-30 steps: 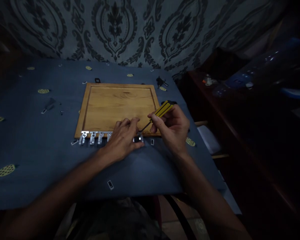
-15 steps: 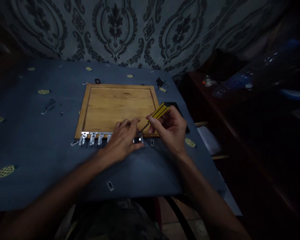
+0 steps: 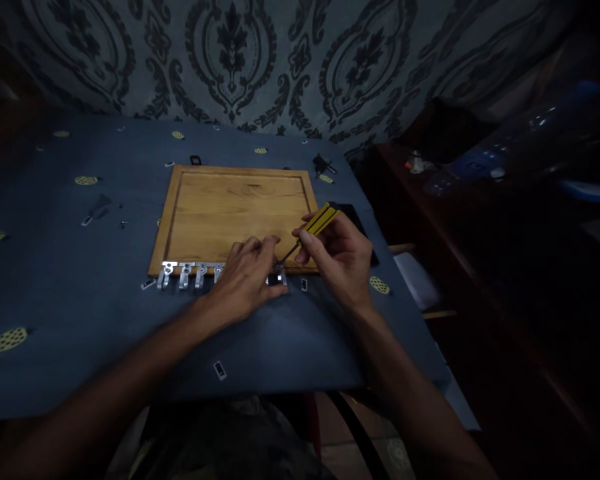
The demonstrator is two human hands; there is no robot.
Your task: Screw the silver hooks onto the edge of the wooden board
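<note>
"Background and surface, please."

"Grey backdrop with dark ornate medallions (image 3: 300,57) behind the work. Blue fabric printed with yellow ovals (image 3: 105,287) covers the table before me."

"Main item and its position?"

"One rectangular, light-brown wooden panel with a raised border (image 3: 220,213) lies flat on the fabric. Along its near edge runs a silver metal rail with curved hooks (image 3: 185,275). Several hooks show left of my left hand; at least one shows to its right."

"Condition of the hands?"

"My right hand (image 3: 343,257) is closed around a slim screwdriver with a yellow-and-black handle (image 3: 319,221). Its shaft slants down to the rail's right end; contact at the tip is too small to confirm. My left hand (image 3: 247,273) lies across the rail, thumb apart from index finger. I cannot tell whether it clamps the metal."

"Other items?"

"Flat black object (image 3: 363,230), partly behind my right hand. Small black square frame (image 3: 195,161), just beyond the panel's far edge. Clear plastic bottle with a blue label (image 3: 480,163), well to the right."
</note>
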